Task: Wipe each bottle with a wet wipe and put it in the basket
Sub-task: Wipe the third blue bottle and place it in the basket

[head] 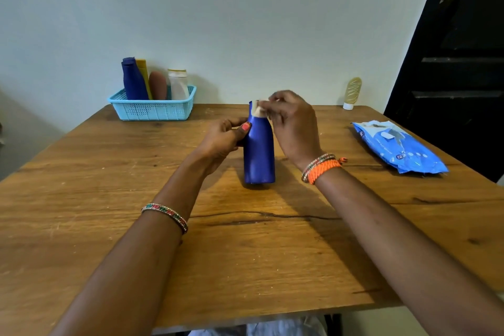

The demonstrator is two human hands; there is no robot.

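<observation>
Far left at the back of the wooden table (81,199), a light blue basket (152,110) sits against the wall; inside it stand a dark blue bottle (133,82), a yellow tube (144,71) just behind it, a brown bottle (158,86) and a clear white bottle (178,84), all upright and packed close together.

Left arm comes in from the bottom left with a beaded bangle (165,214) on the forearm; left hand (223,139) grips the upper side of the blue bottle (259,155), thumb with a red-painted nail pressed on its shoulder, fingers curled round the far side; the bottle stands upright on the table about mid-table, well apart from the basket.

At the neck of the bottle a small white wet wipe (259,109) is wrapped over the top; right hand (294,128) pinches it there with fingertips, a bit blurred so exact finger placement hard to tell; orange cord bracelet (324,169) and thin bangles on the right wrist.

Right of the hands, a blue pack of wipes (401,150) lies flat near the table's right edge; behind it by the wall a beige tube (351,94) stands on its white cap; dark door (463,63) at far right.
</observation>
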